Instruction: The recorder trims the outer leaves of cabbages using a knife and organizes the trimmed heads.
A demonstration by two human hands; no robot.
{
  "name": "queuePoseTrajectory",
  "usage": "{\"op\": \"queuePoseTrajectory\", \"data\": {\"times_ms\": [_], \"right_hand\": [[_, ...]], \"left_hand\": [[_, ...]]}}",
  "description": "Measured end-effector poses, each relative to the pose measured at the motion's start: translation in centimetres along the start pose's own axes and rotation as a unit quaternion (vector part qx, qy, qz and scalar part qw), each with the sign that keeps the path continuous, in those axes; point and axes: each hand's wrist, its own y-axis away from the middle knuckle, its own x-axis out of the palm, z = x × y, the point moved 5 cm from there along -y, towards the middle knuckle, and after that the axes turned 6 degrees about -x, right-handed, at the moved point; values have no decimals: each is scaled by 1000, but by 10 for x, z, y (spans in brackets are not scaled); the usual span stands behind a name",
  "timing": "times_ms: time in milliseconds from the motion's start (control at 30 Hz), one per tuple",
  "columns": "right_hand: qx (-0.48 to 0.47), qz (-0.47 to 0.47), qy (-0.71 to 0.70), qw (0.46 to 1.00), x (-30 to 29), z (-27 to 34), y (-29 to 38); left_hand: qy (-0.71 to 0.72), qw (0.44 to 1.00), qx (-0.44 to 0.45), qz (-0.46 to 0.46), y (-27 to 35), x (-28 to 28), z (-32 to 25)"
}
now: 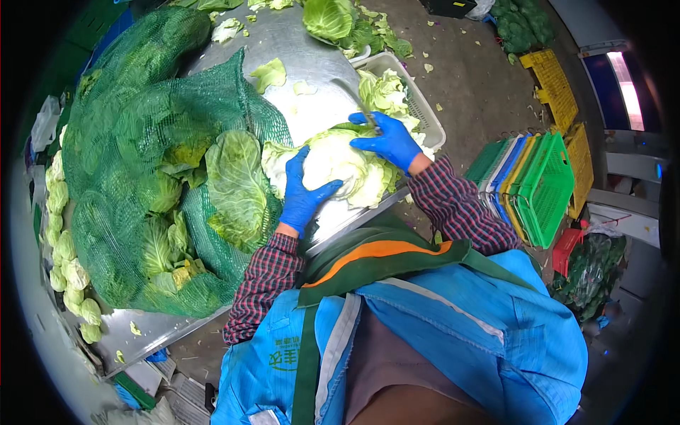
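A pale, partly trimmed cabbage (330, 159) rests near the front edge of the steel table (319, 109), with loose leaves around its base. My left hand (307, 191), in a blue glove, grips its left side with thumb and fingers spread. My blue-gloved right hand (390, 139) is at the cabbage's upper right and holds a knife (370, 118). The knife's blade points up and away from me, blurred against the bright metal. A large green outer leaf (237, 183) lies left of my left hand, on a green mesh sack (133, 122) of cabbages.
A white plastic basket (436, 127) of pale leaves stands beyond my right hand. Another green cabbage (328, 20) lies at the table's far side. Trimmed cabbages (66, 247) line the left edge. Stacked colored crates (547, 191) stand on the floor at right.
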Motion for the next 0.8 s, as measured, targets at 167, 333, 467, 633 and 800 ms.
{"op": "queuePoseTrajectory", "data": {"times_ms": [167, 333, 467, 633, 800], "right_hand": [[49, 106, 12, 993, 12, 2, -18], [-44, 56, 232, 970, 13, -11, -27], [44, 29, 164, 985, 4, -34, -35], [-89, -30, 181, 979, 10, -6, -11], [-80, -10, 86, 993, 32, 11, 50]], "left_hand": [[-2, 1000, 18, 1, 7, -4, 6], [12, 999, 33, 12, 23, -5, -4], [-82, 993, 90, -6, 56, -12, -5], [-57, 998, 23, -3, 107, -34, 37], [-58, 998, 5, 11, 107, -53, 7]]}}
